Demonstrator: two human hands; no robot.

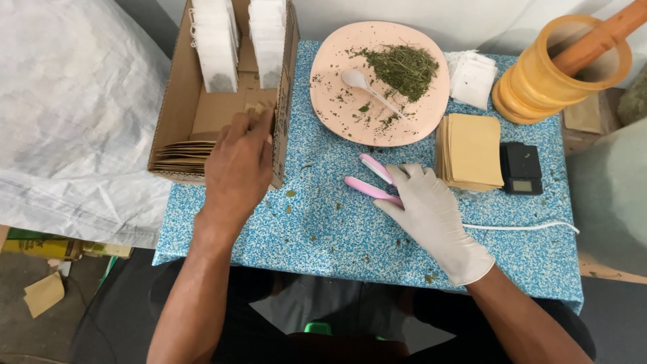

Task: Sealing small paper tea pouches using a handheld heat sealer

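Note:
My bare left hand reaches into an open cardboard box, its fingertips pinched on a small brown paper envelope at the box's floor. The box holds two upright rows of white tea bags and a flat stack of brown envelopes. My right hand, in a white glove, rests flat on the blue speckled table, touching a pink and white handheld tool. A pink plate behind it carries a heap of dried green herb and a white spoon.
A stack of brown envelopes lies right of the plate beside a small black scale. White tea bags and a yellow mortar with wooden pestle stand behind. A white cable crosses the table. A white sack lies left.

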